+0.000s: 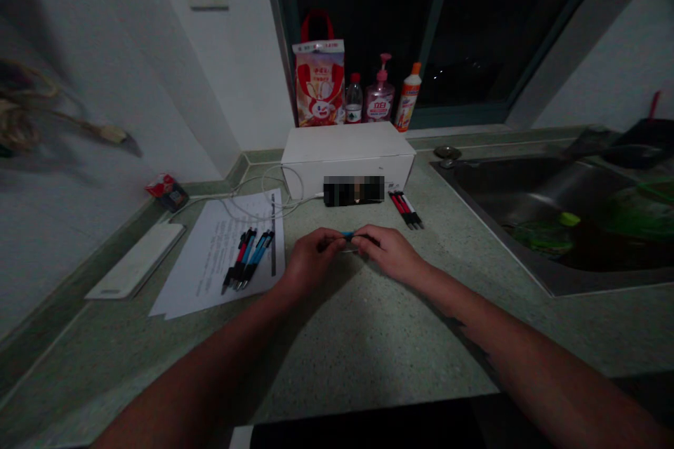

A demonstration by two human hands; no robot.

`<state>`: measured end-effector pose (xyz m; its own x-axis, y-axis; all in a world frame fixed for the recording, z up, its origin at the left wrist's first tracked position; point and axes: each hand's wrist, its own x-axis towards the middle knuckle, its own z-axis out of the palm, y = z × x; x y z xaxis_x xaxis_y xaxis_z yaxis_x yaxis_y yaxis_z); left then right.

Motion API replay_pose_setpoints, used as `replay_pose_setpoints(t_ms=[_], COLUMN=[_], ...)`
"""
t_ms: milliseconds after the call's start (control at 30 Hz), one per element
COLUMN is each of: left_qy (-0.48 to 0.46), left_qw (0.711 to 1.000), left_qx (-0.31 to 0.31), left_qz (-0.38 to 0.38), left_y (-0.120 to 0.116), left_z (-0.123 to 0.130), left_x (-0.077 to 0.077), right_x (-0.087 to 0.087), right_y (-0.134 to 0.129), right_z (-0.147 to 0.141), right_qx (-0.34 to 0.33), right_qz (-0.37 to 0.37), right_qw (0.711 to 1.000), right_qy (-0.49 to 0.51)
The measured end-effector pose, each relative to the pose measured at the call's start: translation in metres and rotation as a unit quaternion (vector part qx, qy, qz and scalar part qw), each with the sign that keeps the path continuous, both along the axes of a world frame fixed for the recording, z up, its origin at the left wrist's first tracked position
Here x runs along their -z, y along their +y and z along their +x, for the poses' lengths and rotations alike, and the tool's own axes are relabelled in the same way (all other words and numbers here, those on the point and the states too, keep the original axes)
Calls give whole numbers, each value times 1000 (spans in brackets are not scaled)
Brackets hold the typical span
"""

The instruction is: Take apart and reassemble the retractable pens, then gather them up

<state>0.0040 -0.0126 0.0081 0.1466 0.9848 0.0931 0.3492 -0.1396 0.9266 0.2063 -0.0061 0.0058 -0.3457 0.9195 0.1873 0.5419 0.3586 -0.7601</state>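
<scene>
My left hand [312, 259] and my right hand [388, 249] meet over the middle of the counter, fingertips pinched. Between them runs a blue and black pen [347, 234], mostly covered by the fingers. A thin pale strip shows just below it; what it is, I cannot tell. To the left, several pens [247, 257] with blue, red and black barrels lie on printed paper sheets [203, 259]. Right of my hands, a few red, white and black pens [405, 210] rest side by side on the counter.
A white box [347, 144] stands behind, with a black device [354, 191] and white cable against it. Bottles [379, 98] and a red bag [319, 84] line the window. The sink [547, 280] is at right, a white flat board [135, 259] at left.
</scene>
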Motion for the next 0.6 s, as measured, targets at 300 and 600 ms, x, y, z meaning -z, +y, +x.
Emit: replay_pose_setpoints(t_ms=[300, 600], left_qy=[28, 34], left_qw=[1000, 999], left_qx=[1, 8], left_qz=[6, 6], left_y=[0, -2], left_z=[-1, 0], left_x=[0, -6], right_x=[4, -1], right_y=[2, 1], right_z=[1, 2], right_qx=[8, 1], right_qz=[14, 16], right_qw=[1000, 1000], right_qy=[-1, -21])
